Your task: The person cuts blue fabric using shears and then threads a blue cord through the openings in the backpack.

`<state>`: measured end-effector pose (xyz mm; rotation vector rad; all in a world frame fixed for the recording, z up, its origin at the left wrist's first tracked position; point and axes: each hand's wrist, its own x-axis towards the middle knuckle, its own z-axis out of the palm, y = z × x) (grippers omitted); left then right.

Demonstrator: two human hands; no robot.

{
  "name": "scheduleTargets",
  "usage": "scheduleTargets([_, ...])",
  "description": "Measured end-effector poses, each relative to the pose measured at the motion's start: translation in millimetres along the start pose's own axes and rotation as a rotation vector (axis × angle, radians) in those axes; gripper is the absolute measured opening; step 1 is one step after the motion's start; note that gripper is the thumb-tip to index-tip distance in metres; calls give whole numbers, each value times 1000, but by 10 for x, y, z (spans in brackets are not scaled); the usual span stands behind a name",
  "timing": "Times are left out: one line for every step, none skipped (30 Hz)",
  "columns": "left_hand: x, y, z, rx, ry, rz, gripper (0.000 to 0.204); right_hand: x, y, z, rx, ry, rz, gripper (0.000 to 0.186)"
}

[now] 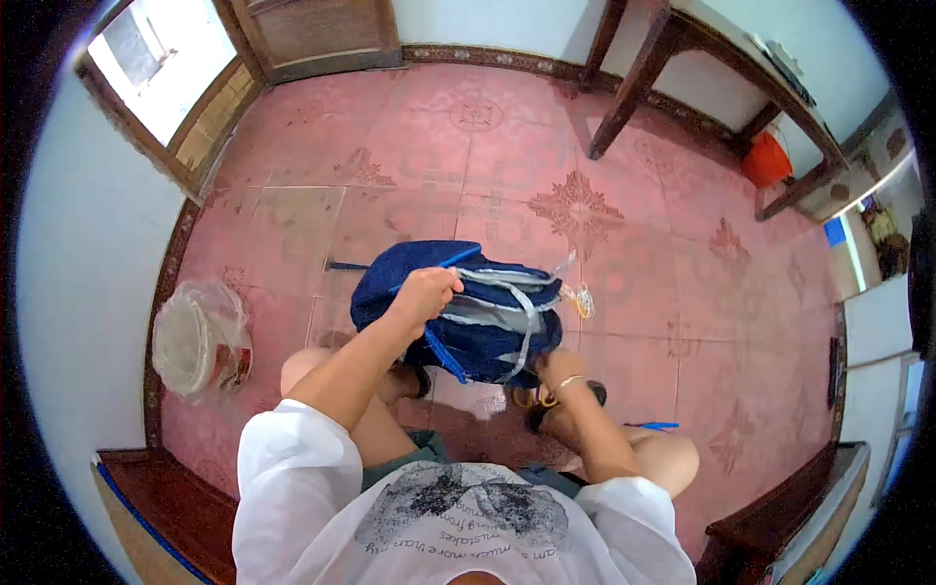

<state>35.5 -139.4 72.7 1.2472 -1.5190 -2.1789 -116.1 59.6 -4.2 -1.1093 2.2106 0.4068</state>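
Note:
A navy blue backpack (390, 283) with grey trim and bright blue straps lies on the floor between my feet, its grey-edged opening partly spread. My left hand (426, 295) is closed on the upper edge of the backpack, beside the opening. At the backpack's lower right corner is my right hand (561, 370), with a bracelet at the wrist. Its fingers are bent against the fabric and partly blurred. Just below that hand, by my foot, yellow ring shapes (526, 398) show; what they belong to is unclear.
Pink patterned tiles (468, 175) cover the floor. A bucket wrapped in clear plastic (200, 336) stands at the left. Right of the backpack lies a small yellow and white item (585, 300). A thin blue object (655, 425) lies near my right knee. A wooden table (673, 58) and red bucket (767, 161) stand at far right.

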Motion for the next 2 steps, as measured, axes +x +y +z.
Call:
scheduleTargets([-15, -30, 7, 33, -5, 33, 23, -133, 63, -309, 167, 157, -21, 27])
scheduleTargets([-39, -29, 47, 8, -71, 40, 23, -163, 102, -346, 159, 164, -14, 27])
